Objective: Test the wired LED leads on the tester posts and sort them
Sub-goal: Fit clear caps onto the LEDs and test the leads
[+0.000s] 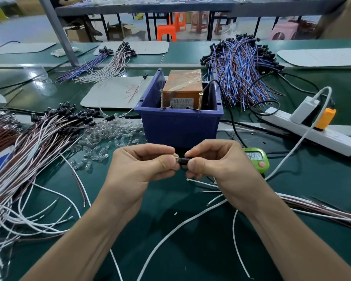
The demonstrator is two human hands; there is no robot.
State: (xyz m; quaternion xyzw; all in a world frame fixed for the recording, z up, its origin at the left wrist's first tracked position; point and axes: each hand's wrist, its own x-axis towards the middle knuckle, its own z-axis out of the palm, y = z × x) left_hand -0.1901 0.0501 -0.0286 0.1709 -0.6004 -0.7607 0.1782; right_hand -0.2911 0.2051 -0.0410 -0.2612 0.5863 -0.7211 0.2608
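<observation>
Both bare forearms reach in from the lower edge and converge at the centre. The left hand (pixel 142 166) and right hand (pixel 216 165) meet knuckle to knuckle, fingers curled inward. Each thumb and forefinger keeps a pinching grip on one end of a small LED lead (pixel 182 160).

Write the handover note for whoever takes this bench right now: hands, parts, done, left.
Left hand and right hand both pinch one LED lead by its black head, in front of the blue bin.
Tester posts in the bin stand bare.
White-brown pile lies left, blue-brown pile far right, loose clear LEDs beside the bin.
Done: cannot tell which piles are tested.
Left: touch this lead to the posts, sort it, work on through.
</observation>
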